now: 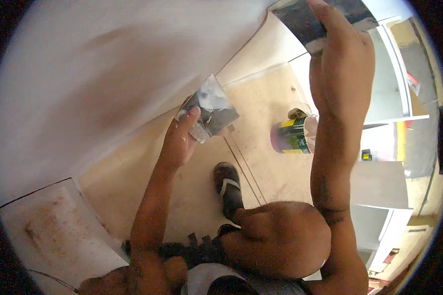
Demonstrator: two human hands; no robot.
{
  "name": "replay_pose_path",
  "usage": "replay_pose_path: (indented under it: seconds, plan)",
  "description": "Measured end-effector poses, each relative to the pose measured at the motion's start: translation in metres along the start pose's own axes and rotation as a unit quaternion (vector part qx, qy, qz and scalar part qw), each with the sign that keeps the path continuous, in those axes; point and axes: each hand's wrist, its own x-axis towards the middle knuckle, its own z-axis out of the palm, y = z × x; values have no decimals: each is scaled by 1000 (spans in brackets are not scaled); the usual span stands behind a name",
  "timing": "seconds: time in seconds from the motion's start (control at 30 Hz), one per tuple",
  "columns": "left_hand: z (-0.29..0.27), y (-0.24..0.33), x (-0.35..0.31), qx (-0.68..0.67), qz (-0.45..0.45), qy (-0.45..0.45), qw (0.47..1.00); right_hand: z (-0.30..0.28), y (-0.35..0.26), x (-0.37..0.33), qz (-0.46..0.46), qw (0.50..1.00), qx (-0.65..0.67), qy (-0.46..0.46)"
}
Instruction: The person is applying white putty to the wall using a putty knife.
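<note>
My left hand (179, 142) is wrapped round a flat metal putty knife (220, 118), thumb on top. Its broad blade carries white, wet-looking filler, and smears of the same lie on my thumb. High on the right, my right hand (342, 29) grips a wide dark metal filling blade (300, 22), the thumb lying along its face. That blade is up near the wall's edge; whether it touches the wall I cannot tell. Most of the right fingers are hidden behind the hand.
A pale wall (108, 59) rises on the left. On the tan floor (197, 191) lies or stands a green, yellow and purple bucket (293, 135), partly behind my right forearm. White cabinet pieces (389, 73) stand on the right. A stained pale panel (59, 226) is at lower left, near my shoe (226, 178).
</note>
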Motion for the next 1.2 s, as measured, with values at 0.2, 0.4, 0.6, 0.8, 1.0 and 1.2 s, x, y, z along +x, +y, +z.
replay_pose_path:
  seconds: [0.2,0.4,0.6,0.8,1.0,1.2]
  plan:
    - [36,24,-22,64,150,80,983,-9,46,-38,-287,949,38,-122]
    - [34,29,-20,-288,-128,-4,949,45,122,-97,-278,907,254,-190]
    - [22,26,-11,-75,40,18,996,48,172,-93,14,969,150,-194]
    - [15,20,-3,455,279,-150,832,50,166,-140,579,443,669,-142]
    - [-2,38,-11,716,201,-212,635,65,212,-158,581,465,649,-160]
    - [-32,15,-32,809,-3,-208,551,144,274,-189,605,541,577,-90]
